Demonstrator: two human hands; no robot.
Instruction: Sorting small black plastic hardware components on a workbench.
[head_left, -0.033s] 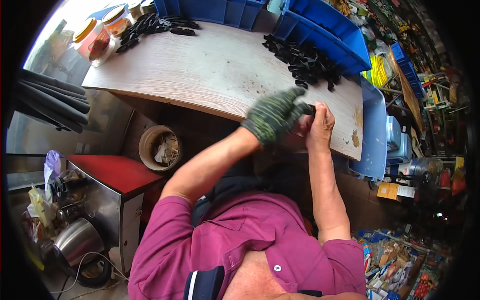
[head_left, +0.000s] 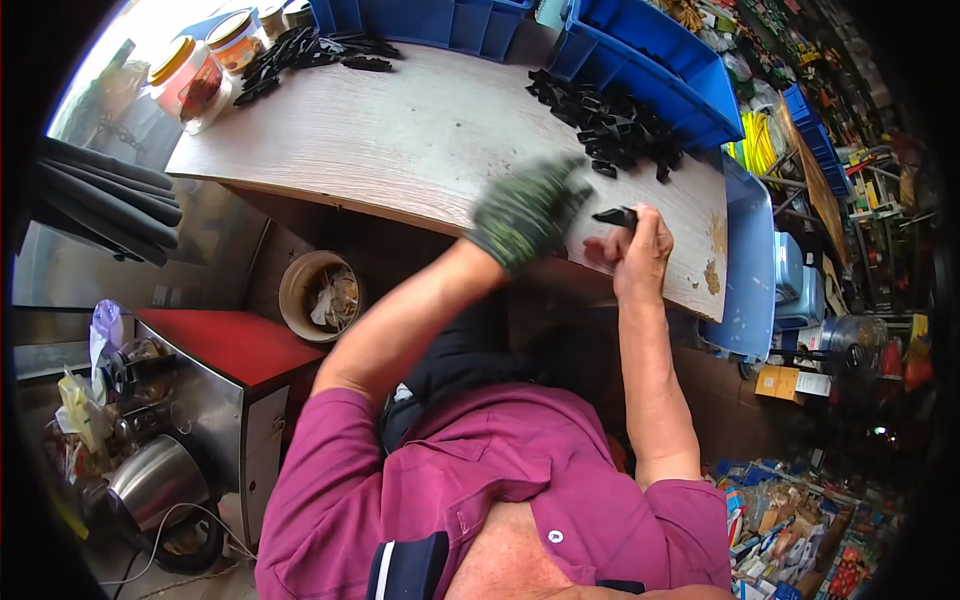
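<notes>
Wood table [head_left: 400,140] carries 2 piles of black parts [head_left: 610,125]. The gloved left hand [head_left: 525,210], blurred, has swung left off the right hand [head_left: 640,250]; its grip is unclear. The bare right hand clamps 1 black part [head_left: 615,215] at the table's edge.

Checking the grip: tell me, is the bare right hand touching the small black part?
Touching. The head view shows the right hand closed around the small black part, its end protruding from the fingers.

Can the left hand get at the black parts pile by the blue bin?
Probably yes. The gloved left hand hovers at the table edge, and bare tabletop lies between it and the black parts pile; nothing blocks it.
</notes>
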